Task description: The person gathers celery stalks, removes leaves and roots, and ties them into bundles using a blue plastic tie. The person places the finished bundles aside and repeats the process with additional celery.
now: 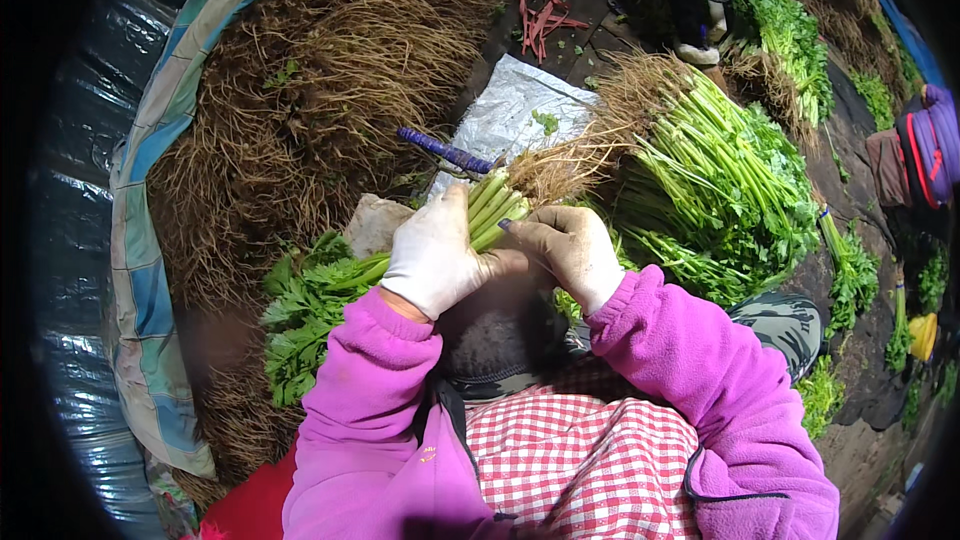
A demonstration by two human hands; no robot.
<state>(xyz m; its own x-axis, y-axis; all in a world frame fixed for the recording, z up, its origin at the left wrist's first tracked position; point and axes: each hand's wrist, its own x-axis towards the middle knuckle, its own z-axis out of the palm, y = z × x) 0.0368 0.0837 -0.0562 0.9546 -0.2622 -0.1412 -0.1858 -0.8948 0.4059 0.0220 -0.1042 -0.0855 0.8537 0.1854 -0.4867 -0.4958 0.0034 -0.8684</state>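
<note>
My left hand (442, 251), in a white glove, grips a bunch of celery (487, 214) by its pale stalks. Brown roots (559, 172) fan out from the bunch to the upper right, and its leaves (307, 315) hang to the lower left. At the root end, my gloved right hand (566, 244) has its fingers curled against the stalks. A small purple tip (505, 224) shows at those fingertips; what it belongs to is unclear. Just beyond the bunch juts a rod wrapped in purple tape (446, 150), its lower end hidden.
Cut roots (315, 90) are heaped at left beside a checked plastic sheet (142, 277). A large celery pile (712, 172) lies at right, near tied bunches (847, 262). A silvery sheet (517, 101) and red strips (547, 4) lie ahead. Another person's gloved hand (697, 54) is at the top.
</note>
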